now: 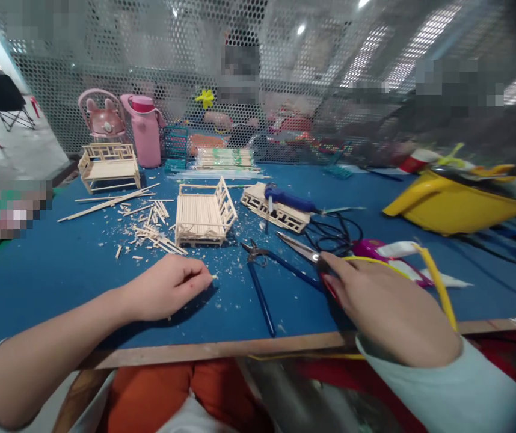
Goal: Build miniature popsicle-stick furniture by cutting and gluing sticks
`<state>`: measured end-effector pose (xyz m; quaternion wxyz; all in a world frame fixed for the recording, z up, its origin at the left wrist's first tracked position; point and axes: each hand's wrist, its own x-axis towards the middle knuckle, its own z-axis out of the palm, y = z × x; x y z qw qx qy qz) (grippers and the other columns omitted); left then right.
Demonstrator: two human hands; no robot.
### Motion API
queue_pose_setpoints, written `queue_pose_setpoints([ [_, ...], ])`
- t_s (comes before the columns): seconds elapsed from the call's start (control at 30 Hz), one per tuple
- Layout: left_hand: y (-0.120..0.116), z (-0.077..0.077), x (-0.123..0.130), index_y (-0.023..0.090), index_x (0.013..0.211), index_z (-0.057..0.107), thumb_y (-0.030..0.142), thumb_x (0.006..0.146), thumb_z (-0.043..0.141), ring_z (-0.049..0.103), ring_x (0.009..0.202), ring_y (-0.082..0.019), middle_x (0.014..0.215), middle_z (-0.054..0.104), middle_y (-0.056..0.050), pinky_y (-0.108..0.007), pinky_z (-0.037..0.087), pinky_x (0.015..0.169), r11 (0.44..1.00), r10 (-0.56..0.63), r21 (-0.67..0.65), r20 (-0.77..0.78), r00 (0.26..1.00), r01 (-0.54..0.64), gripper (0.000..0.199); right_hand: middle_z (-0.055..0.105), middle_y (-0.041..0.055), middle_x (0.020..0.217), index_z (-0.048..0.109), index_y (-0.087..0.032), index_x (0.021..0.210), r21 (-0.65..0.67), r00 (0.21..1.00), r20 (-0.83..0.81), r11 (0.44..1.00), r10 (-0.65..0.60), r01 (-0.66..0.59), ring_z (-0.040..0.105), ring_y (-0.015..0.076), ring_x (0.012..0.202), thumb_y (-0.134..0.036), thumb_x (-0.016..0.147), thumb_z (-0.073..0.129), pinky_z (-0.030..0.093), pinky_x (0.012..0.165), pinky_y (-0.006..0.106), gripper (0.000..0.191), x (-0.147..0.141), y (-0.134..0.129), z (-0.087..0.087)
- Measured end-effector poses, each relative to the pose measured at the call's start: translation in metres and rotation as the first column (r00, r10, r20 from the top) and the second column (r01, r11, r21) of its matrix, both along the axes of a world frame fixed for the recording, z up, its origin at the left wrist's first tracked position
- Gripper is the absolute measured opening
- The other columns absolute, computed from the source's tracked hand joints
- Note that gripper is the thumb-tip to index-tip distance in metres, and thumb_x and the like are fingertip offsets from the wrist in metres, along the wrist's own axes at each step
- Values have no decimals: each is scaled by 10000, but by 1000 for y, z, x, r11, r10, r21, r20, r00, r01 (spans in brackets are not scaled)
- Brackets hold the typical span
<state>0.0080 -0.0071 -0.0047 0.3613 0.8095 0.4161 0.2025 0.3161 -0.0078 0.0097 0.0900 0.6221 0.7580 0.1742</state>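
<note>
On the far left of the blue bench (pixel 59 270) lie long loose sticks (pixel 104 204) and a scatter of offcuts (pixel 154 234), with a finished little wooden bench model (pixel 109 165) behind them and a pink bottle (pixel 146 129) beside it.

My left hand (pixel 168 288) rests on the bench, its fingers (pixel 201 279) pinched shut on a short stick piece (pixel 214 277); only its tip shows past my fingertips. I judge it nearly weightless, stiff but easy to snap, so a light pinch near the end suits it better than a squeeze.

Just beyond stands the stick sofa frame (pixel 206 213), glued from thin slats. It looks light and fragile, best lifted by its base rails rather than by the backrest lattice.

Next come the blue-handled pliers (pixel 260 282), lying loose, and the blue glue gun (pixel 289 199) resting on another lattice panel (pixel 276 213).

My right hand (pixel 384 307) is laid over the scissors (pixel 303 249), fingers curled on the handle end; whether they grip it fully I cannot tell. The steel blades point away to the left, hard and slippery, so the hold belongs at the handles. A yellow tub (pixel 456 207) sits far right.
</note>
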Motion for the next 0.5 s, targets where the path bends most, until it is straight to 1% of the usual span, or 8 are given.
queue_pose_setpoints([
  [0.07,1,-2,1,164,622,476,296,899,390,363,548,-87,571,424,48,-208,314,528,1000,6,5,-15,1000,-5,319,706,162,850,620,-123,1138,-29,995,66,996,-79,81,673,330,811,-206,898,407,494,668,405,331,-9,0,3],
  [0.1,1,-2,1,165,621,472,294,900,390,365,548,-87,571,425,48,-208,313,528,1000,7,3,-20,1000,-7,317,709,162,867,624,-122,1125,-64,993,61,993,-99,103,675,322,824,-189,895,413,493,680,396,319,-11,1,3],
  [0.13,1,-3,2,167,619,467,294,900,390,368,548,-88,572,425,48,-208,312,528,1000,7,-1,-24,1000,-7,318,711,163,893,628,-120,1112,-101,994,39,989,-105,108,678,315,841,-178,892,421,495,696,389,308,-11,3,3],
  [0.2,0,-2,2,169,613,454,291,900,391,373,553,-88,576,428,46,-208,312,531,1000,2,-13,-25,1000,-3,318,712,167,927,634,-114,1093,-142,996,-25,987,-86,81,679,310,863,-182,887,436,500,724,391,294,-7,8,0],
  [0.27,0,-2,3,169,608,440,286,899,394,374,556,-88,577,425,46,-207,312,533,1000,-3,-27,-23,1000,2,316,709,174,929,638,-108,1083,-129,996,-74,991,-48,39,677,319,864,-199,885,442,503,733,407,293,-2,11,-4],
  [0.33,-1,-2,4,169,612,442,279,897,397,373,560,-88,581,425,46,-206,314,537,999,-7,-40,-20,1000,6,309,704,190,904,643,-85,1075,-104,996,-84,995,-19,10,673,337,849,-200,882,435,502,734,432,306,0,10,-7],
  [0.43,-2,-2,4,166,625,461,281,898,398,380,570,-90,597,441,41,-206,324,542,998,-8,-56,-16,1000,7,303,698,203,879,648,-53,1085,-77,994,-104,997,-18,10,664,353,833,-217,872,452,504,743,458,332,-1,5,-9],
  [0.5,-2,-2,5,164,639,475,279,898,396,389,580,-92,609,453,36,-206,330,546,998,-5,-61,-17,1000,4,294,697,193,889,647,-57,1108,-62,986,-165,998,-12,2,661,339,831,-251,869,467,513,755,456,356,1,-1,-11],
])
